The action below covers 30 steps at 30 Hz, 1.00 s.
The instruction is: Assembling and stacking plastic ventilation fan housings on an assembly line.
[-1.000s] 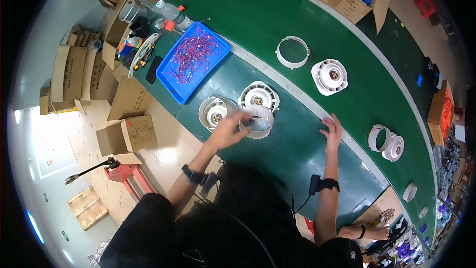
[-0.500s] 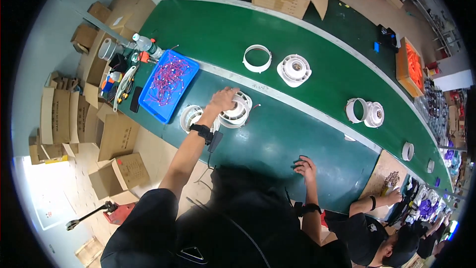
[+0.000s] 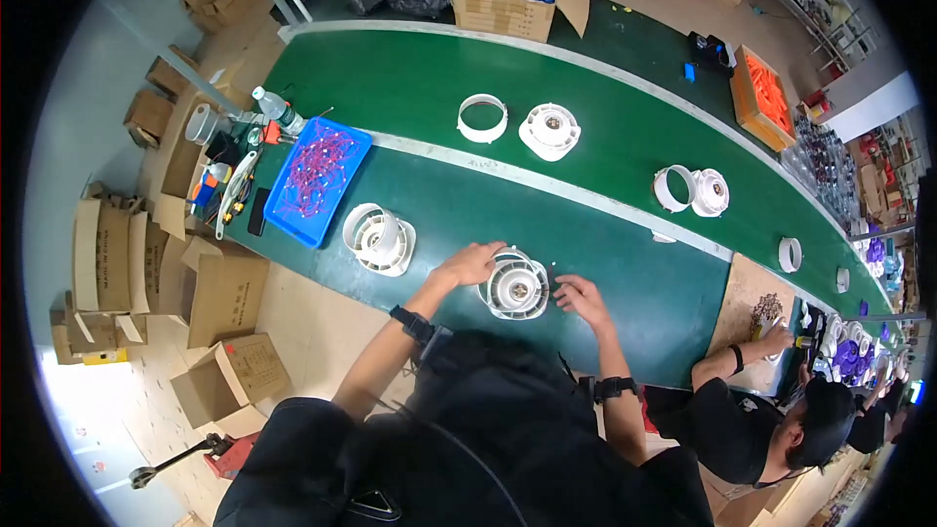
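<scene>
While left hand [image 3: 473, 264] grips white housing [image 3: 514, 291], right hand [image 3: 580, 297] open, second housing [image 3: 387, 256] near tray [image 3: 300, 229]

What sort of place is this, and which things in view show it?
Probably an assembly workshop: there are several similar round white plastic-looking housings, a shallow blue plastic tray of thin red wires, and another person in black at the long green work surface.

Bench [image 3: 605, 254]: tray [image 3: 305, 231] at left end, wires [image 3: 317, 171] in it; housing [image 3: 397, 252] to its right, near edge; second housing [image 3: 516, 289] further right, between left hand [image 3: 475, 263] and right hand [image 3: 583, 299]. Conveyor [image 3: 390, 63] beyond far edge.
</scene>
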Each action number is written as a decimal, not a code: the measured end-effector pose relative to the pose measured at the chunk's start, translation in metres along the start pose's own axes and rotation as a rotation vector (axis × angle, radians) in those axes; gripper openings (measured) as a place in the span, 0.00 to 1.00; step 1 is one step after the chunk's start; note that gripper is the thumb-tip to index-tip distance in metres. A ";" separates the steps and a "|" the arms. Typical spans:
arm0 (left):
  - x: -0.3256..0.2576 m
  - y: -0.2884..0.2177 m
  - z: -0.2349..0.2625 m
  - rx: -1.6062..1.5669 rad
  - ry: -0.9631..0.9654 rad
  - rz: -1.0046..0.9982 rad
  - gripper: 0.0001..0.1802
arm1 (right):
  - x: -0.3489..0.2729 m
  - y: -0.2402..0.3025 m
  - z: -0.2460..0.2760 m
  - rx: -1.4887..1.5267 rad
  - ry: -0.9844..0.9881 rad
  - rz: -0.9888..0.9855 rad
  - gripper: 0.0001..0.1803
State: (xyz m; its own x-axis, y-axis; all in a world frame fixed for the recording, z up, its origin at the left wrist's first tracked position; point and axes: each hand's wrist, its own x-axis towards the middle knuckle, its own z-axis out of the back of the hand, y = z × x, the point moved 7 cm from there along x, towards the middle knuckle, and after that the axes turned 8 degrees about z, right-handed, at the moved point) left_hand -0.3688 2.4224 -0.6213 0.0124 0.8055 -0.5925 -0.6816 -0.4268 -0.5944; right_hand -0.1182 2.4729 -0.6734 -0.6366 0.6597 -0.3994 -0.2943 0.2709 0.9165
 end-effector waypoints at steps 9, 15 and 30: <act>-0.095 -0.095 0.060 -0.230 -0.332 -0.529 0.29 | -0.041 0.129 -0.049 0.183 0.213 0.268 0.16; -0.135 -0.140 0.060 -0.293 -0.317 -0.610 0.32 | -0.085 0.185 -0.075 0.271 0.466 0.265 0.14; -0.159 -0.130 0.056 -0.758 -0.218 -0.565 0.45 | -0.115 0.218 -0.087 -0.299 0.334 0.652 0.06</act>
State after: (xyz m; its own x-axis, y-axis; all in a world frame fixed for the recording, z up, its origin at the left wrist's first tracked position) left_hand -0.3232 2.3724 -0.4198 0.0050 0.9990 -0.0438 0.0363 -0.0439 -0.9984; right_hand -0.1712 2.3950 -0.4296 -0.9131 0.3622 0.1872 0.0628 -0.3287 0.9423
